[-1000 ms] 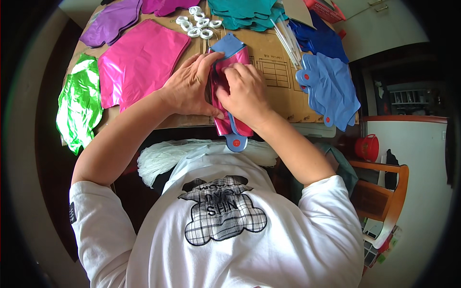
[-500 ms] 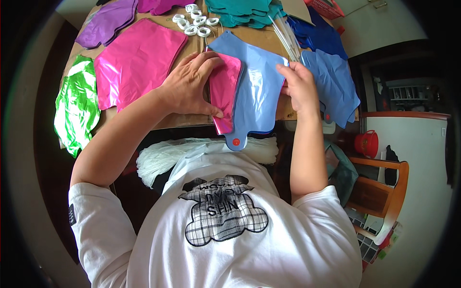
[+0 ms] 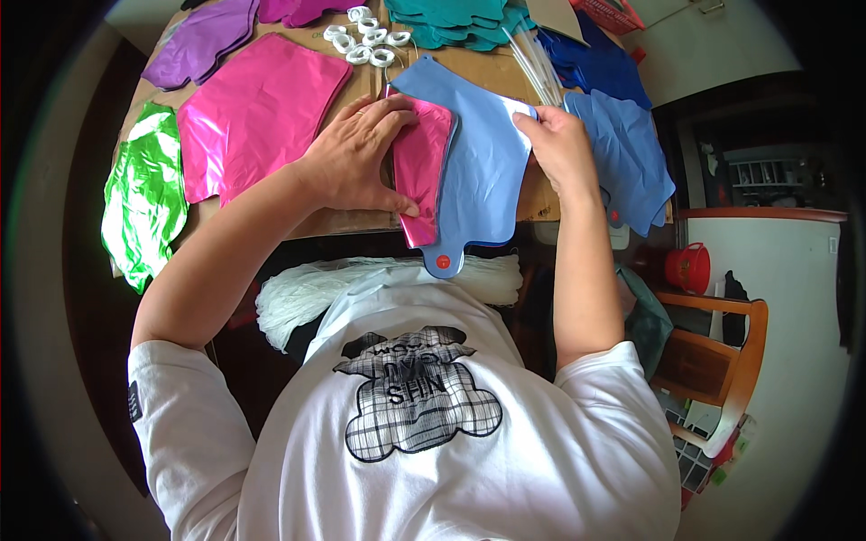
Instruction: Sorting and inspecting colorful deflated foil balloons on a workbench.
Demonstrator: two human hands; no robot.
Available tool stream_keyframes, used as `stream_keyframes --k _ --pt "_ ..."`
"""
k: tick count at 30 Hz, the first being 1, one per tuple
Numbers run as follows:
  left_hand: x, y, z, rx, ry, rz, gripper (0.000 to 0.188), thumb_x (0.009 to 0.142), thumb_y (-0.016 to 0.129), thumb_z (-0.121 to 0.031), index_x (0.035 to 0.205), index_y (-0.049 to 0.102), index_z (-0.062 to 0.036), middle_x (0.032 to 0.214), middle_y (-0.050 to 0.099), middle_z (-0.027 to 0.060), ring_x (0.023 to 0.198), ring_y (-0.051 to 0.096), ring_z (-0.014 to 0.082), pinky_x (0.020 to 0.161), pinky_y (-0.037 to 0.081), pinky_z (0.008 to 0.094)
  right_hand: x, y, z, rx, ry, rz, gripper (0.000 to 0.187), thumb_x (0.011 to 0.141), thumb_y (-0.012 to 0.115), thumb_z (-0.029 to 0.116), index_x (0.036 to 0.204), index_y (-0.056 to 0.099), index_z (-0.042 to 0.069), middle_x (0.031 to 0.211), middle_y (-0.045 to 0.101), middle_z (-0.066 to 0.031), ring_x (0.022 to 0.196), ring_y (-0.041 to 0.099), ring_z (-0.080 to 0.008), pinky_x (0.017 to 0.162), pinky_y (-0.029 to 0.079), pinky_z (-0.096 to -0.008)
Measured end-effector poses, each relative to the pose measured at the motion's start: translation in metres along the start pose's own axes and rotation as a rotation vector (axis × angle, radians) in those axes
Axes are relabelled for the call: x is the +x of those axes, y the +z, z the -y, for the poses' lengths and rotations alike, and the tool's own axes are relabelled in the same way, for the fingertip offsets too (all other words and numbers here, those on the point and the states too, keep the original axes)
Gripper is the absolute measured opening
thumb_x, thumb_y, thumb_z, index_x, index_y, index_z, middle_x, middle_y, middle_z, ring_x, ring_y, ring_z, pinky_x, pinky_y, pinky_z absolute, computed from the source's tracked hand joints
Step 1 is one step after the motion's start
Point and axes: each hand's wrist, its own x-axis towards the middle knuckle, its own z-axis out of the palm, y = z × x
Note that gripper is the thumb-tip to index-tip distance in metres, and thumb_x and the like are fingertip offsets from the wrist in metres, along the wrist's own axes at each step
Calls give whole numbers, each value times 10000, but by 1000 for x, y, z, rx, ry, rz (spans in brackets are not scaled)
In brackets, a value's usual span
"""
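A flat, uninflated blue foil balloon lies at the table's near edge, its tab with a red dot hanging over the edge. On its left part rests a narrow, shiny pink foil balloon piece. My left hand presses down on the pink piece, fingers spread, fingertips near its top and thumb near its lower end. At the upper right edge of the blue balloon, my right hand pinches the foil, thumb on top. The fingers beneath are mostly hidden.
Pink, green and purple foil balloons lie to the left. White ribbon rolls, teal balloons and white sticks sit behind. More blue balloons lie right. A wooden chair stands lower right.
My right hand has shifted slightly up, and its thumb now lies further over the blue foil's edge. The balloon has slid up a little; my left hand has barely moved.
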Motion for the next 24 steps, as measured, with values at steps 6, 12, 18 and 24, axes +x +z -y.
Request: stream_keyframes --k 6,12,18,24 --pt "0 2 1 1 9 -5 1058 570 778 -660 1361 391 -73 1404 395 159 1344 363 336 1148 237 473 -6 -1 11 -342 -168 -69 193 790 633 154 885 684 -6 713 673 -164 650 662 -276 631 512 -369" --pt "-1 3 2 -8 -22 7 1164 543 810 -628 1421 303 -56 1426 380 170 1355 355 331 1150 237 468 -35 19 62 -507 -419 -191 182 814 609 183 887 665 26 709 664 -159 677 657 -347 635 513 -404" --pt "0 5 2 -116 -52 -46 1301 521 832 -608 1473 143 -48 1329 466 183 1289 433 340 1156 223 466 -50 88 62 -700 -740 -122 134 797 642 151 865 590 49 829 629 -131 733 640 -332 660 528 -435" --pt "-1 5 3 -82 -40 -42 1259 545 817 -615 1462 170 -44 1322 469 190 1286 435 340 1154 222 469 -42 84 50 -552 -764 138 215 754 697 202 895 641 50 865 679 -123 758 638 -340 785 486 -447"
